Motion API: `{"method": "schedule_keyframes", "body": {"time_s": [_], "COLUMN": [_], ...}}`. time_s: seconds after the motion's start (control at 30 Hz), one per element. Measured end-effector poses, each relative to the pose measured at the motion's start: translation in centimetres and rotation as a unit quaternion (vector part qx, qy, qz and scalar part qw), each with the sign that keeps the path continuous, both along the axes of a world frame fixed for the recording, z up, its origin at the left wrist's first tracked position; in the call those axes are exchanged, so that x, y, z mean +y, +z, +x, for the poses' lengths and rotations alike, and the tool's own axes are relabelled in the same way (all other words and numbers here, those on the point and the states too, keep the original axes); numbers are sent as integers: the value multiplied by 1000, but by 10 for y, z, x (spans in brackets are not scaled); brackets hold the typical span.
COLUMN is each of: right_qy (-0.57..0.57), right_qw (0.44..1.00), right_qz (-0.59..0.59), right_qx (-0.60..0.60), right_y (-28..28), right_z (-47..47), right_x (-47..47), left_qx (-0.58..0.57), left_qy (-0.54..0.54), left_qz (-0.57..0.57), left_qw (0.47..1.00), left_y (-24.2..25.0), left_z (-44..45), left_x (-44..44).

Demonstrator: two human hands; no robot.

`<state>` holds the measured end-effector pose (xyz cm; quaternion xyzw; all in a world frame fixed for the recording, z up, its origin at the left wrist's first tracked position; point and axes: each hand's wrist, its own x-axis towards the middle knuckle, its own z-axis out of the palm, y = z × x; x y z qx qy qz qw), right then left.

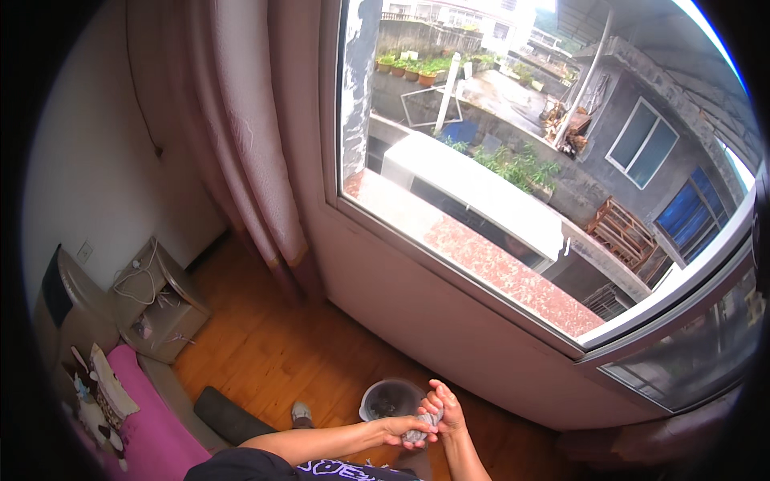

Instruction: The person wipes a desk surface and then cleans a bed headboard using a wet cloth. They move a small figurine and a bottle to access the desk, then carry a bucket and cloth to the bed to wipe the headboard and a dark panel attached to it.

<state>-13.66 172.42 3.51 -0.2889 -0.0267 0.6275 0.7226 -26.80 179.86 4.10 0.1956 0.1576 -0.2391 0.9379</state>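
Note:
A bunched grey cloth [423,425] is squeezed between my two hands, in front of my body. My left hand [404,430] grips its lower end, the forearm reaching in from the left. My right hand [446,410] is closed around the other end, its forearm rising from the bottom edge. Just beyond the hands, a round basin [365,401] with a pale rim and dark contents stands on the wooden floor. The hands partly cover its near right side. Much of the cloth is hidden by my fingers.
A large window [457,270] fills the right, above a pink wall [409,324]. Long curtains [240,120] hang left of it. A bed with a pink sheet [150,415] and a nightstand [162,300] with cables stand at left. A dark grey mat-like object [225,412] lies beside the bed.

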Motion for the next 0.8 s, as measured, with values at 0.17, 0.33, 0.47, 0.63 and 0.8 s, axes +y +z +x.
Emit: {"method": "schedule_keyframes", "body": {"time_s": [0.17,0.33,0.47,0.63,0.8], "right_qy": [-25,-35,-64,-101,-121], "right_qw": [979,945,921,856,789], "right_qz": [-151,-227,-246,-282,-351], "right_qx": [-132,-232,-295,-421,-490], "right_y": [6,-2,-10,-25,-44], "right_z": [-14,-20,-22,-31,-37], "right_x": [0,3,7,12,17], "left_qx": [55,105,107,139,110], "left_qy": [-54,-72,-43,-74,-7], "left_qz": [154,330,396,555,686], "left_qw": [985,935,911,817,719], "left_y": [-18,-31,-39,-53,-62], "left_z": [3,9,11,14,8], "left_x": [-7,-17,-23,-26,-32]}}
